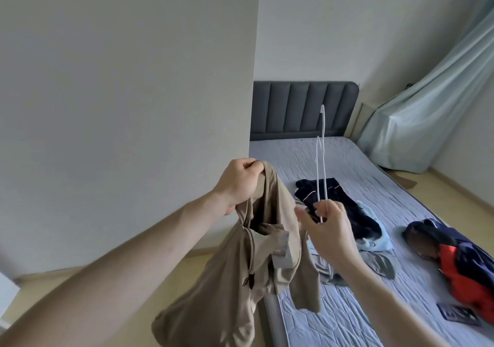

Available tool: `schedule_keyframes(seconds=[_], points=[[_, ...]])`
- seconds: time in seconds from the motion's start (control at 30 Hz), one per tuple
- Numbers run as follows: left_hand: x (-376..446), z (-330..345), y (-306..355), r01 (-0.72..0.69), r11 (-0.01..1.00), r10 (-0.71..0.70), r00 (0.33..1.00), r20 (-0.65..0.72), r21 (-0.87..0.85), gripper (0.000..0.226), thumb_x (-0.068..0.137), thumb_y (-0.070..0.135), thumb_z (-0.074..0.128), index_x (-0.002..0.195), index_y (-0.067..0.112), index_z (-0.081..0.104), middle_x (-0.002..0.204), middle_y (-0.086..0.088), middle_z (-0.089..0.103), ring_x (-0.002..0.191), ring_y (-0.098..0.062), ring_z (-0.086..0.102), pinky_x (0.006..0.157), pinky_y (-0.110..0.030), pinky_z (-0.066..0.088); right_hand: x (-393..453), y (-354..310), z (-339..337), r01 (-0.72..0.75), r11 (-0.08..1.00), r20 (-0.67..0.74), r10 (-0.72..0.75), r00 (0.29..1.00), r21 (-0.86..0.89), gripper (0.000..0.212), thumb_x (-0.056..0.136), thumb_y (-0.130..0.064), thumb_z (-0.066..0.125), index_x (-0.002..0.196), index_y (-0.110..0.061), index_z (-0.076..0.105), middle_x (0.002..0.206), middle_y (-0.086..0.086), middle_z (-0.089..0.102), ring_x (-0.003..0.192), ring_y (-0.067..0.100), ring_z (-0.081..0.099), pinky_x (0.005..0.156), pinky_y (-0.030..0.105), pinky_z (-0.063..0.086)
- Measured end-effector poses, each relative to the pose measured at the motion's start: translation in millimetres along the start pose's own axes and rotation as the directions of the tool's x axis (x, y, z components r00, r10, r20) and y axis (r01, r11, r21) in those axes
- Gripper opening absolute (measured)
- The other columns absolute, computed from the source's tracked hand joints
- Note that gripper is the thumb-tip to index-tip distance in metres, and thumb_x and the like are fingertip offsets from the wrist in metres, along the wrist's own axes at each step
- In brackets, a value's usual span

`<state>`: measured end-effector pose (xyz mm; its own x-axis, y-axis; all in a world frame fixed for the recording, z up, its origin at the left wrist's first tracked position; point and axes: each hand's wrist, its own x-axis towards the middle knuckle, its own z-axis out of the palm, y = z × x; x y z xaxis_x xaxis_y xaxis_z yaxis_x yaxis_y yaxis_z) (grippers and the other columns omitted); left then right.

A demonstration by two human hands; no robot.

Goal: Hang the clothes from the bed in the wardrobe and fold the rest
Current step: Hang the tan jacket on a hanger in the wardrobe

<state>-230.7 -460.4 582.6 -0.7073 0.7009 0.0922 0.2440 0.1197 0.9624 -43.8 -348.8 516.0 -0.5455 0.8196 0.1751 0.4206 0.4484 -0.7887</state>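
Head view: the left hand point(238, 182) grips a bunched khaki shirt point(256, 272) in a closed fist, above the edge of the bed point(347, 317). The right hand point(327, 236) pinches a white wire hanger point(321, 159) between thumb and fingers, hook upward. Other clothes point(344, 207) lie on the mattress.

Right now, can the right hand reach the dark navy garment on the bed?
Probably not without first freeing itself: the right hand holds the white hanger. The navy garment lies just beyond it on the bed, with nothing between them.
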Motion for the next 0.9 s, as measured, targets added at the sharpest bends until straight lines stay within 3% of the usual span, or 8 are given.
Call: schedule_keyframes(seconds=[0.13,0.23,0.33,0.43,0.6,0.77,0.83,0.9], points=[[6,1,9,0.089,0.993,-0.088,0.996,0.010,-0.081,0.032,0.097,0.021,0.048,0.069,0.016,0.035,0.070,-0.008,0.032,0.068,-0.022,0.032,0.061,-0.035,0.024,-22,-20,23,-0.185,0.942,0.255,0.113,0.960,0.280,0.065,0.060,-0.069,0.086,0.099,-0.022,0.065,0.085,-0.007,0.078,0.055,-0.002,0.064,0.048,0.017,0.047],[7,1,13,0.092,0.994,-0.090,0.995,0.038,-0.059,0.022,0.097,0.023,0.048,0.081,0.011,0.057,0.077,-0.009,0.044,0.072,-0.023,0.042,0.068,-0.037,0.031,-19,-25,41,-0.271,0.935,0.284,0.202,0.937,0.228,0.058,0.063,-0.056,0.091,0.098,-0.019,0.064,0.091,-0.003,0.076,0.072,0.015,0.074,0.068,0.035,0.063],[8,-8,13,0.056,0.998,-0.055,0.998,-0.018,0.017,0.025,0.098,0.019,0.047,0.075,0.010,0.053,0.071,-0.008,0.042,0.069,-0.020,0.041,0.067,-0.036,0.031,-24,-24,51,-0.256,0.907,0.257,0.174,0.951,0.334,0.043,0.069,-0.042,0.089,0.093,-0.015,0.065,0.089,-0.003,0.077,0.082,0.023,0.076,0.080,0.052,0.062],[9,-24,9,0.048,0.996,-0.041,0.995,-0.094,0.077,0.033,0.098,0.017,0.046,0.066,0.015,0.041,0.063,0.000,0.038,0.064,-0.019,0.036,0.061,-0.032,0.028,-33,-27,51,-0.067,0.926,0.139,0.016,0.990,0.372,0.031,0.068,-0.043,0.083,0.087,-0.024,0.066,0.092,-0.015,0.076,0.080,0.009,0.073,0.077,0.040,0.062],[6,-33,4,0.054,0.990,-0.041,0.994,-0.101,0.129,0.032,0.101,0.020,0.049,0.069,0.013,0.047,0.066,-0.003,0.043,0.067,-0.019,0.040,0.063,-0.033,0.029,-31,-41,52,0.063,0.911,0.170,-0.144,0.975,0.408,0.032,0.072,-0.035,0.089,0.088,-0.026,0.063,0.102,-0.017,0.075,0.061,0.007,0.068,0.059,0.020,0.054],[-3,-33,8,-0.062,0.976,0.045,0.995,0.089,0.206,0.033,0.101,0.023,0.053,0.070,0.017,0.047,0.064,0.000,0.037,0.062,-0.016,0.035,0.061,-0.033,0.027,3,-47,39,0.048,0.880,0.090,-0.103,0.991,0.473,0.036,0.078,-0.027,0.085,0.104,-0.027,0.060,0.111,-0.018,0.073,0.096,-0.003,0.070,0.075,0.024,0.059],[-6,-28,11,-0.143,0.952,0.094,0.978,0.185,0.272,0.038,0.102,0.028,0.055,0.065,0.019,0.048,0.057,0.008,0.039,0.056,-0.012,0.035,0.055,-0.028,0.029,13,-52,36,0.061,0.907,0.112,-0.118,0.987,0.417,0.042,0.074,-0.021,0.086,0.103,-0.027,0.056,0.108,-0.021,0.070,0.094,-0.008,0.067,0.073,0.018,0.057],[-9,-20,13,-0.218,0.923,0.145,0.960,0.239,0.316,0.041,0.103,0.031,0.056,0.064,0.020,0.050,0.051,0.013,0.042,0.050,-0.006,0.036,0.050,-0.020,0.029,19,-53,36,0.099,0.934,0.133,-0.153,0.979,0.343,0.041,0.069,-0.010,0.082,0.089,-0.023,0.049,0.086,-0.022,0.065,0.072,-0.006,0.061,0.058,0.015,0.048]])
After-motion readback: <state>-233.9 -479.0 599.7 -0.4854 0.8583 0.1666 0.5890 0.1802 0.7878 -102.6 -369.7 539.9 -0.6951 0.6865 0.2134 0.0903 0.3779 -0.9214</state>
